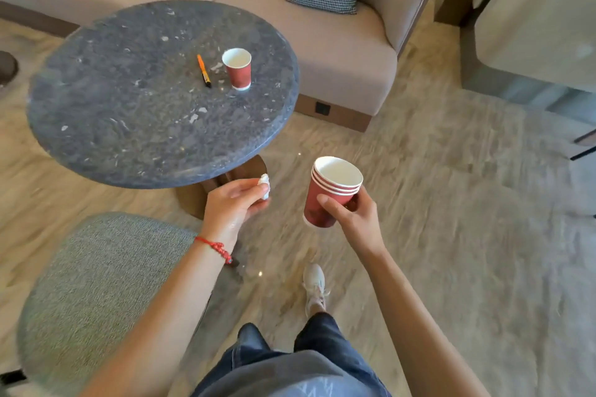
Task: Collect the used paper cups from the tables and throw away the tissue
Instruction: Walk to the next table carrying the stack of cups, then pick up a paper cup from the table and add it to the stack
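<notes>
My right hand [350,213] is wrapped around a nested stack of red paper cups with white insides [329,192], held upright over the pale wood-grain floor [451,219], while my left hand [233,203] is closed on a small crumpled white tissue [265,186] pinched at the fingertips just off the table's near edge. One more red paper cup [238,69] stands upright on the round dark speckled stone table [129,106], just beside an orange pen with a black tip [203,70]. A beige sofa [338,51] sits behind the table.
</notes>
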